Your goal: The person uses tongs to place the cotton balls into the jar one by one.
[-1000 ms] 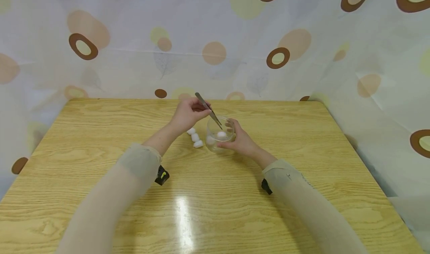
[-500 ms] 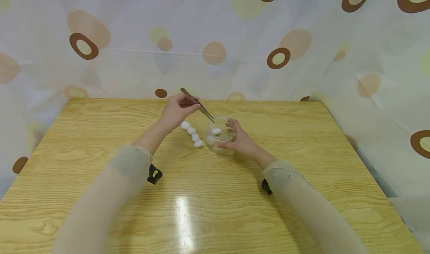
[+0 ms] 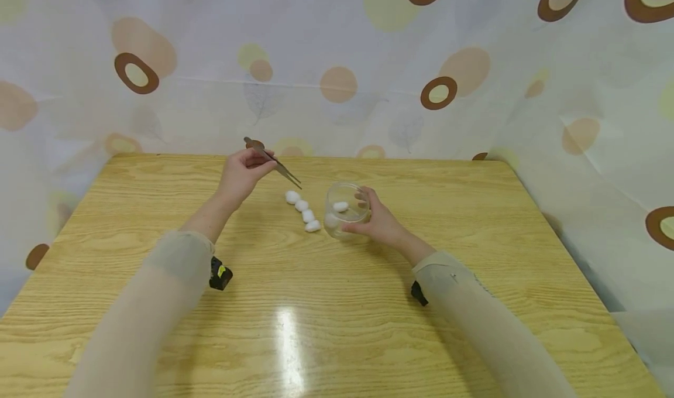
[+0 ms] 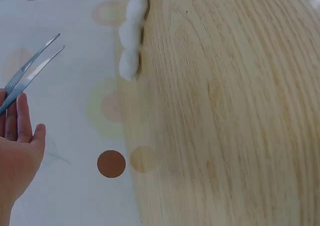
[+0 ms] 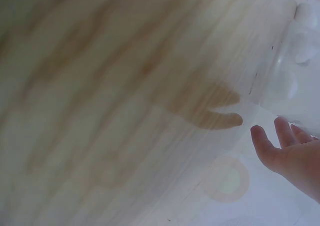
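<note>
My left hand point(image 3: 241, 175) pinches a pair of metal tweezers point(image 3: 279, 167) above the far left part of the table. Their two tips stand apart with nothing between them, as the left wrist view shows of the tweezers point(image 4: 35, 70) too. Just below and right of the tips lies a row of several white cotton balls point(image 3: 302, 206). My right hand point(image 3: 376, 218) grips a clear round jar point(image 3: 347, 192) by its right side, its mouth tilted toward me. Inside the jar are white cotton balls point(image 3: 340, 207). The right wrist view catches the fingers point(image 5: 285, 136) beside the jar point(image 5: 285, 60).
A wood-grain table point(image 3: 337, 304) spans the view, with a patterned curtain point(image 3: 295, 47) hanging behind its far edge and along the sides. Black wrist devices point(image 3: 220, 274) show under both forearms.
The tweezers have left the jar's mouth and moved left with my left hand, uncovering the whole row of cotton balls. One ball in the jar shifted slightly left. My right hand stays put.
</note>
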The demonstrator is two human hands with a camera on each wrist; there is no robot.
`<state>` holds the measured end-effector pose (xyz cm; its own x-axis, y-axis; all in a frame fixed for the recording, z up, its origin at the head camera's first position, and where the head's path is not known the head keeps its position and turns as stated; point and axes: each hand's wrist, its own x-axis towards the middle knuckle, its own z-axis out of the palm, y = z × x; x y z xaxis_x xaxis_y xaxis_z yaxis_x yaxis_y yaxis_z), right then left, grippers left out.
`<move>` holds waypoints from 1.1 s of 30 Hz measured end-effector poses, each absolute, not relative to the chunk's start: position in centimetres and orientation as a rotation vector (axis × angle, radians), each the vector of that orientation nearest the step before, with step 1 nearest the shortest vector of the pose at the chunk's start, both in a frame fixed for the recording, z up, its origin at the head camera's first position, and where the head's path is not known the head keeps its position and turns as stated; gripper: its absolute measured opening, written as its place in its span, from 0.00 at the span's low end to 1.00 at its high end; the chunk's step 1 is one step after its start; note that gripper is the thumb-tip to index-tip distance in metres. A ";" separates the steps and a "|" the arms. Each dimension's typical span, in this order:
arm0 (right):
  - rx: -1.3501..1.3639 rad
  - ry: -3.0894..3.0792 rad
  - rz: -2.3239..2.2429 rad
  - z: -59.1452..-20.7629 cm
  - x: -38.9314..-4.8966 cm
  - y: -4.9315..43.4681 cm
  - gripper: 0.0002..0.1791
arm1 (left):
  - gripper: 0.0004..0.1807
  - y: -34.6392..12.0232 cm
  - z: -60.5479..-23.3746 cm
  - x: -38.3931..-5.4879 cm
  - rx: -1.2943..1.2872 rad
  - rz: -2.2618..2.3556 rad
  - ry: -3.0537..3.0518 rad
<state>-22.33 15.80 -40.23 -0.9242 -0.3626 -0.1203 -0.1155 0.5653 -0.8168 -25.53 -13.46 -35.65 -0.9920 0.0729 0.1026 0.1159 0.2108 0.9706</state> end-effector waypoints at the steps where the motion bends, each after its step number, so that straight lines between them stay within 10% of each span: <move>1: -0.393 2.525 -1.291 -40.2 -22.3 15.8 0.52 | 0.17 -13.7 -35.7 -25.5 -0.166 -1.959 -2.404; 33: -0.386 2.504 -1.299 -40.2 -22.2 16.0 0.52 | 0.17 -13.1 -39.7 -26.8 -0.086 -1.787 -2.537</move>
